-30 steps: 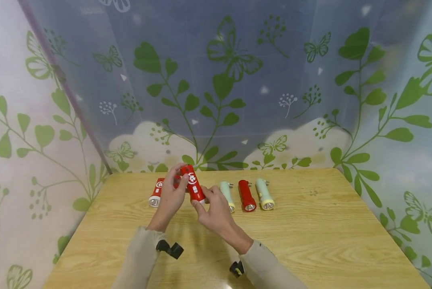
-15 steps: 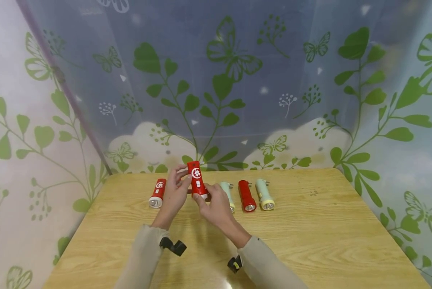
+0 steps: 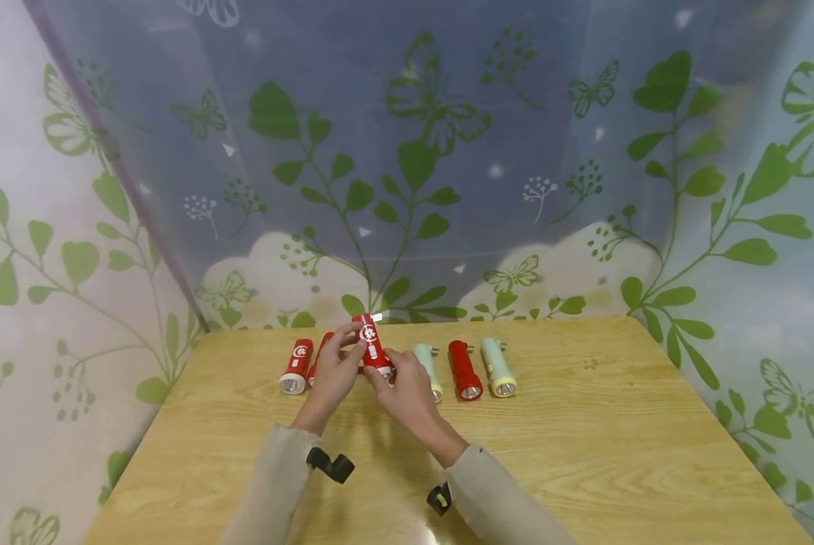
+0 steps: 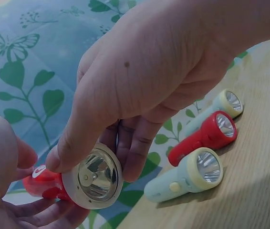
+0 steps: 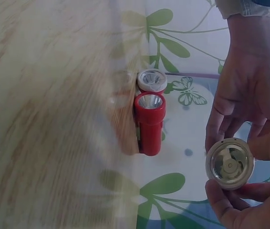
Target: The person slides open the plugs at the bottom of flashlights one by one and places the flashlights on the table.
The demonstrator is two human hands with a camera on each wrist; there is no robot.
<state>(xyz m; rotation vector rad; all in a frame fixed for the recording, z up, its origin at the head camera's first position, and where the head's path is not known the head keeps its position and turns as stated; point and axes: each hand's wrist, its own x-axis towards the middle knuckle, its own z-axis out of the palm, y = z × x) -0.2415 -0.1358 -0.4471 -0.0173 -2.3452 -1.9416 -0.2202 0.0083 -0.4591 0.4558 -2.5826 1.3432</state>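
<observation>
Both hands hold a red flashlight (image 3: 369, 333) with a white head, raised over the far part of the table. A white emblem and a white switch mark its upper side, and a small white piece shows at its far end. My left hand (image 3: 335, 375) grips the red body between thumb and fingers. At the lens end, my right hand (image 3: 407, 387) pinches the white rim, with the thumb on one side and fingers on the other. In the left wrist view the flashlight's round lens (image 4: 97, 176) faces the camera. The right wrist view shows this reflector (image 5: 230, 164) too.
Left of the hands lie a white-headed red flashlight (image 3: 296, 367) and an all-red one (image 3: 321, 359), partly hidden. On the right stand in a row a pale green flashlight (image 3: 427, 371), a red one (image 3: 464, 369) and another pale green one (image 3: 498, 367). Behind the wooden table (image 3: 584, 454) hangs a printed curtain (image 3: 550, 151).
The held flashlight has shifted slightly right and turned more upright. A small white piece now shows at its far end. The all-red flashlight beside the left hand is now in sight.
</observation>
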